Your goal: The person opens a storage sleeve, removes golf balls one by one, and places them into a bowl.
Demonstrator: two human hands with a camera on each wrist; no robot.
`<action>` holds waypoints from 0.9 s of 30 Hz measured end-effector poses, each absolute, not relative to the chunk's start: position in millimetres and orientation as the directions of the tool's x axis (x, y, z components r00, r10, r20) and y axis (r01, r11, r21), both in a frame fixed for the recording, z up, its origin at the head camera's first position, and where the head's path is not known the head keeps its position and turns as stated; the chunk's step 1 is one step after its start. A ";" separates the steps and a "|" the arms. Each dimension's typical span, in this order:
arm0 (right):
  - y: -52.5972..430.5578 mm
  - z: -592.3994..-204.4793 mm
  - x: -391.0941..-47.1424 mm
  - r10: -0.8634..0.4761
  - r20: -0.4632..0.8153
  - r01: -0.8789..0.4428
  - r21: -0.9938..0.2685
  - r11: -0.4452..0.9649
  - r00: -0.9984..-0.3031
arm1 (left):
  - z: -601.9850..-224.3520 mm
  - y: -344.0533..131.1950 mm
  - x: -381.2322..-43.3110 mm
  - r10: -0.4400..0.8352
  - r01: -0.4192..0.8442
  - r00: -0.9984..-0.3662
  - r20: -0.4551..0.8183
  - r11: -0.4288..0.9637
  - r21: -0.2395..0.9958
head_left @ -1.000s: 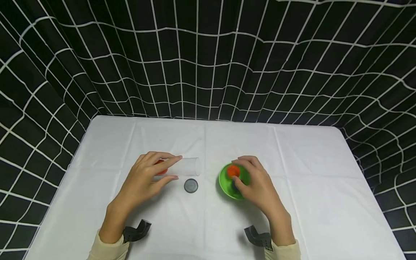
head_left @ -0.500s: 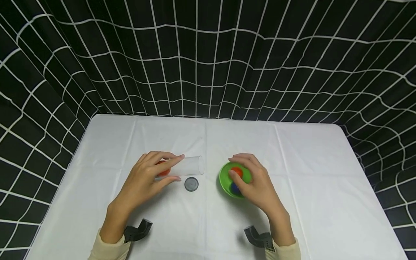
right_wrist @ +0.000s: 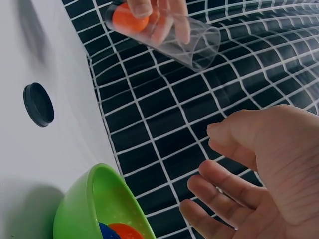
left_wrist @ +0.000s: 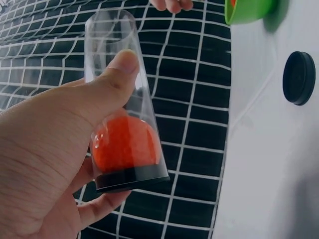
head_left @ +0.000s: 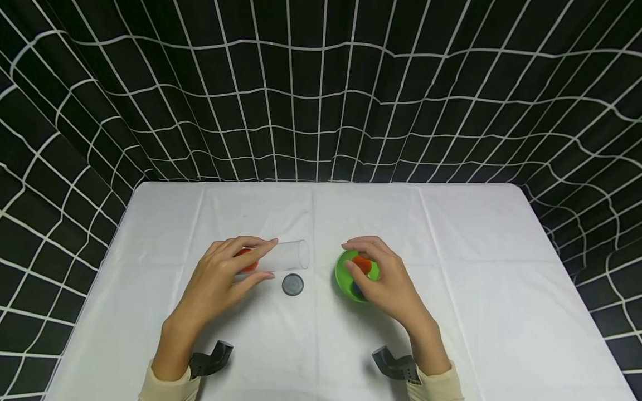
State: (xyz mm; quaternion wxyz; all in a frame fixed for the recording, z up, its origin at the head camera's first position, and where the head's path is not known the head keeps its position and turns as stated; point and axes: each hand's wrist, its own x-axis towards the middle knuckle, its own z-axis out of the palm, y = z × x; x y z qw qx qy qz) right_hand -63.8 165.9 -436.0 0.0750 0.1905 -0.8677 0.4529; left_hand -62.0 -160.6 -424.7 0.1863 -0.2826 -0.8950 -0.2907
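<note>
My left hand grips a clear plastic tube, tilted with its uncapped end towards the right. Inside it an orange ball sits against the black cap that closes the other end. Over a green bowl hovers my right hand, fingers loosely bent and thumb apart, nothing between them. In the bowl lie another orange ball and a blue ball, both partly hidden by the hand and rim. A loose dark grey cap lies on the table between the hands.
A white cloth covers the table. Black curtains with a white grid stand behind the table and at both sides. Each wrist carries a black camera mount.
My right hand has shifted slightly left over the bowl, its fingers parted, and the blue ball has come into view. The left hand keeps its grip on the tube, almost still.
</note>
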 end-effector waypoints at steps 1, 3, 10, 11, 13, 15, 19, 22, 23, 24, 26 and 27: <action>164.8 -435.8 -63.5 -0.265 0.299 -0.396 -0.761 0.513 -0.917 | -425.2 -161.3 -61.6 0.396 0.614 -0.771 0.500 0.672 0.414; 162.6 -435.9 -62.7 -0.268 0.294 -0.393 -0.768 0.505 -0.918 | -425.8 -162.7 -60.7 0.395 0.612 -0.772 0.498 0.675 0.412; 154.7 -437.0 -60.4 -0.288 0.278 -0.391 -0.777 0.494 -0.916 | -428.1 -166.6 -57.6 0.396 0.597 -0.785 0.477 0.690 0.410; 154.1 -437.1 -60.5 -0.290 0.277 -0.391 -0.777 0.494 -0.916 | -427.8 -166.9 -57.7 0.396 0.593 -0.789 0.470 0.691 0.412; 153.4 -437.5 -60.7 -0.292 0.278 -0.394 -0.775 0.495 -0.915 | -427.0 -167.1 -57.9 0.398 0.590 -0.792 0.463 0.694 0.413; 153.0 -438.0 -61.1 -0.295 0.285 -0.400 -0.774 0.491 -0.912 | -426.0 -167.3 -58.5 0.397 0.590 -0.792 0.464 0.694 0.412; 151.1 -439.7 -61.2 -0.294 0.308 -0.415 -0.792 0.448 -0.905 | -426.2 -166.8 -59.9 0.394 0.609 -0.770 0.503 0.688 0.393; 148.8 -441.2 -61.8 -0.283 0.311 -0.407 -0.819 0.404 -0.907 | -427.0 -166.4 -61.1 0.390 0.613 -0.763 0.515 0.689 0.387; 147.8 -441.8 -62.1 -0.277 0.309 -0.400 -0.828 0.392 -0.910 | -427.2 -166.1 -61.5 0.388 0.611 -0.764 0.515 0.690 0.387; 146.9 -442.4 -62.3 -0.271 0.306 -0.393 -0.838 0.378 -0.913 | -427.3 -165.8 -61.9 0.386 0.610 -0.765 0.515 0.692 0.387; 144.9 -444.4 -62.8 -0.262 0.303 -0.381 -0.859 0.341 -0.916 | -427.4 -165.1 -62.6 0.383 0.607 -0.767 0.516 0.694 0.387; 143.6 -445.3 -63.0 -0.260 0.304 -0.379 -0.870 0.317 -0.916 | -427.7 -164.7 -62.9 0.382 0.607 -0.766 0.517 0.696 0.384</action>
